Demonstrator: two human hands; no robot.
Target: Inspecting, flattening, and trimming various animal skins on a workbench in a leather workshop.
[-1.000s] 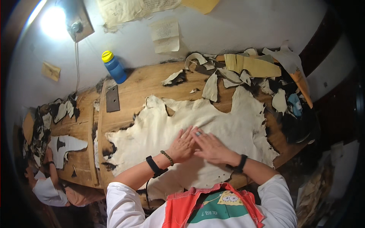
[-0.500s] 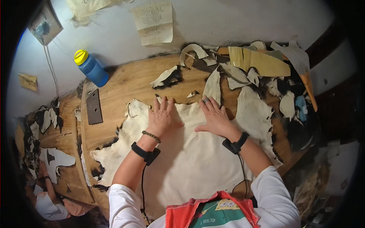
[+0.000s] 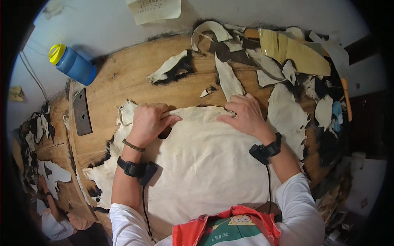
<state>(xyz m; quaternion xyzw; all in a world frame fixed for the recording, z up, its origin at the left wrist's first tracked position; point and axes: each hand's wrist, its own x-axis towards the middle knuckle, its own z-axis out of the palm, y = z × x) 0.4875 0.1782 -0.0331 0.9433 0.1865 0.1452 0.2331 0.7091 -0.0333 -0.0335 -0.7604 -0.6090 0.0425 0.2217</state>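
Scrap pile, black-and-white furred pieces: heaped along the far-left side.
Co-worker's hand: seems to touch a white flat piece with a dark cut-out; dim and bent at the rim there, can't be sure.
Blue bottle, yellow lid: on the brown wooden desk, near the wall.
Thin pale wooden strip: runs front to back, left of the hide.
Dark flat bar with holes: just right of the strip.
Wide cream hide with ragged, dark-furred edges: spread over the middle of the desk, near side up to the person's red-edged apron.
Left hand: grip narrow, holding the hide's far edge; thumb on top, fingers curled, tips hidden. Dark gap just below the thumb.
White scrap with black fur: beyond the far edge, apart from both hands.
Right hand: same narrow grip on the same edge, well apart from the left.
Long narrow cream offcut: near end beside the right knuckles.
Yellow stiff sheet: on the offcuts, back right.
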